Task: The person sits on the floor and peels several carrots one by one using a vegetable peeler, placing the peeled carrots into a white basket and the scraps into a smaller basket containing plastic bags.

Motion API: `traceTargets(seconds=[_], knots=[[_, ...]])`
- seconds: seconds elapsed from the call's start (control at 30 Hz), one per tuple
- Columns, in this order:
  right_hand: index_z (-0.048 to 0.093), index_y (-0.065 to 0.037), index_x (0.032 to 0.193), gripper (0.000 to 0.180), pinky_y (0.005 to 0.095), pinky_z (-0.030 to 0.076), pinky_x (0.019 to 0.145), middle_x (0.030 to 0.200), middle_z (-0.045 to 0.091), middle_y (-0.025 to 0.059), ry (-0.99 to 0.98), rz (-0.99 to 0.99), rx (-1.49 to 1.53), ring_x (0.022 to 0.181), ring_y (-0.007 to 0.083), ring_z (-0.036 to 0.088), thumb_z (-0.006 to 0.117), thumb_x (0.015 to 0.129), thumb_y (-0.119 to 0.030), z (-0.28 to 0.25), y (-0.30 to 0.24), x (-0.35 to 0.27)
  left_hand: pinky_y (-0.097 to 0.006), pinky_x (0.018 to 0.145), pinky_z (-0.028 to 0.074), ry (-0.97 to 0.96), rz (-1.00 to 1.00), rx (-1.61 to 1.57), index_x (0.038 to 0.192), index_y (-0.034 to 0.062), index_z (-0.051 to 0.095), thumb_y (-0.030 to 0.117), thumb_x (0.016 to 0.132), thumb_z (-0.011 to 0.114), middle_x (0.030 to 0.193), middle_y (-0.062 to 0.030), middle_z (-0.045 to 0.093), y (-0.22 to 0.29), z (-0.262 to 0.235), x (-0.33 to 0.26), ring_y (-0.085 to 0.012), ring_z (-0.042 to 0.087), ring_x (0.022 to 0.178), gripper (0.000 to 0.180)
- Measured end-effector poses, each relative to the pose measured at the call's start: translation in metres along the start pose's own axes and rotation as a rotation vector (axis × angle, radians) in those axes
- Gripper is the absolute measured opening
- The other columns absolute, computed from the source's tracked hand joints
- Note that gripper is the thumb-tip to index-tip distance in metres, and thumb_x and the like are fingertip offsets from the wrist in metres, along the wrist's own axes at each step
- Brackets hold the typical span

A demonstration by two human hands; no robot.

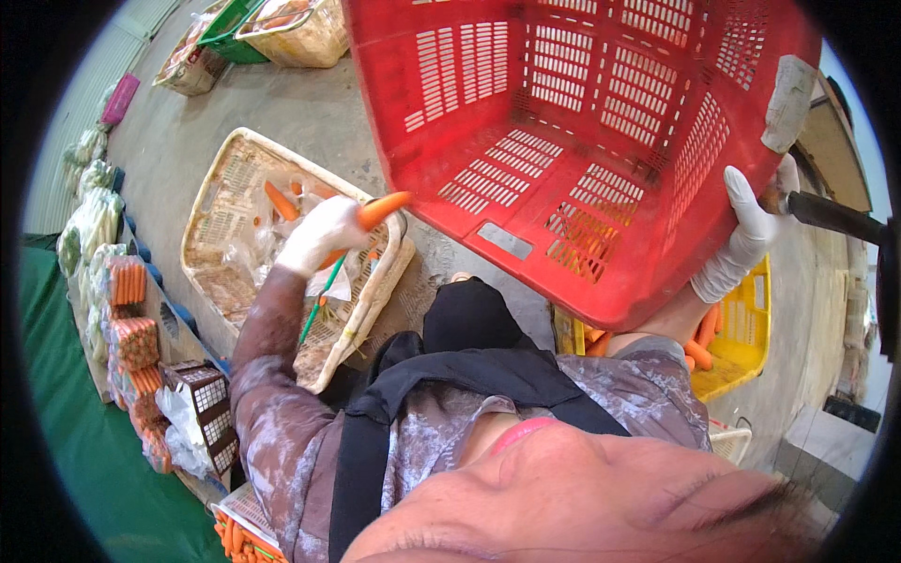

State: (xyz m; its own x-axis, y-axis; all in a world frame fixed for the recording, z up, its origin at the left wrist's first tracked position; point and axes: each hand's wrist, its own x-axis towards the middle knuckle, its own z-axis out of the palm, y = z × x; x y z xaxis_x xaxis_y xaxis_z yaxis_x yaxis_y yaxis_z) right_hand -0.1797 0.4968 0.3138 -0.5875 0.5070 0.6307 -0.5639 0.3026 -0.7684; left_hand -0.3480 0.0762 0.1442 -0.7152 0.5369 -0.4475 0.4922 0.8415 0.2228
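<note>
An orange carrot (383,208) points sideways out of my gloved left hand (324,233), whose fingers are closed round it. That hand is above a dirty white crate (208,211) holding loose clear plastic bags, a few carrots (281,201) and a green strip (322,298). On the right, a large red slotted crate (648,281) is tilted up with its open side toward me. My gloved right hand (741,239) grips its right side; part of the hand's hold is hidden behind the crate. Below it stands a yellow crate (741,361) with carrots inside, partly covered by the red crate and my arm.
Bagged carrots (136,342) and bagged pale vegetables (94,220) line the left side beside a green sheet (103,469). A brown slotted basket (208,413) is near them. Filled crates (305,42) stand at the far left. A dark bar (835,218) juts in at the right.
</note>
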Motion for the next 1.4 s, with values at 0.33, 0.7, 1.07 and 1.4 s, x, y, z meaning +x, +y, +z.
traceTargets(seconds=[0.33, 0.7, 1.07, 1.4], knots=[[0.063, -0.001, 0.081, 0.021, 0.0239, 0.044, 0.058, 0.072, 0.058, -0.0030, -0.035, 0.085, -0.113, 0.061, 0.0075, 0.052, 0.078, 0.067, 0.003, 0.053, 0.065, 0.054, -0.030, 0.067, 0.048, 0.411, -0.520, -0.948, 0.097, 0.0007, 0.062, 0.015, 0.064, 0.067, 0.081, -0.0060, 0.062, -0.130, 0.100, -0.166, -0.0147, 0.059, 0.073, 0.037], [0.061, -0.003, 0.077, 0.024, 0.0299, 0.047, 0.059, 0.074, 0.059, 0.0013, 0.220, 0.570, 0.111, 0.059, 0.0146, 0.055, 0.080, 0.063, 0.000, 0.097, 0.374, 0.086, -0.029, 0.078, 0.048, 0.442, -0.605, -1.282, 0.109, -0.0029, 0.060, 0.007, 0.066, 0.068, 0.096, -0.0061, 0.064, -0.094, 0.093, -0.177, -0.0161, 0.060, 0.085, 0.044], [0.063, 0.004, 0.095, 0.035, 0.0338, 0.052, 0.069, 0.086, 0.066, 0.0088, 0.175, 0.792, -0.057, 0.072, 0.0204, 0.062, 0.079, 0.069, -0.013, 0.012, 0.436, -0.008, -0.031, 0.082, 0.049, 0.533, -0.140, -1.799, 0.119, 0.0012, 0.049, 0.009, 0.075, 0.063, 0.106, -0.0083, 0.058, -0.029, 0.003, -0.029, -0.0193, 0.058, 0.093, 0.047], [0.061, 0.001, 0.075, 0.037, 0.0406, 0.049, 0.067, 0.072, 0.066, 0.0147, 0.515, 0.730, -0.455, 0.068, 0.0252, 0.063, 0.076, 0.073, -0.033, 0.103, 0.393, -0.028, -0.036, 0.091, 0.047, 0.409, -0.272, -2.327, 0.110, 0.0011, 0.051, 0.014, 0.077, 0.069, 0.102, -0.0107, 0.057, 0.024, -0.004, 0.253, -0.0241, 0.058, 0.095, 0.040]])
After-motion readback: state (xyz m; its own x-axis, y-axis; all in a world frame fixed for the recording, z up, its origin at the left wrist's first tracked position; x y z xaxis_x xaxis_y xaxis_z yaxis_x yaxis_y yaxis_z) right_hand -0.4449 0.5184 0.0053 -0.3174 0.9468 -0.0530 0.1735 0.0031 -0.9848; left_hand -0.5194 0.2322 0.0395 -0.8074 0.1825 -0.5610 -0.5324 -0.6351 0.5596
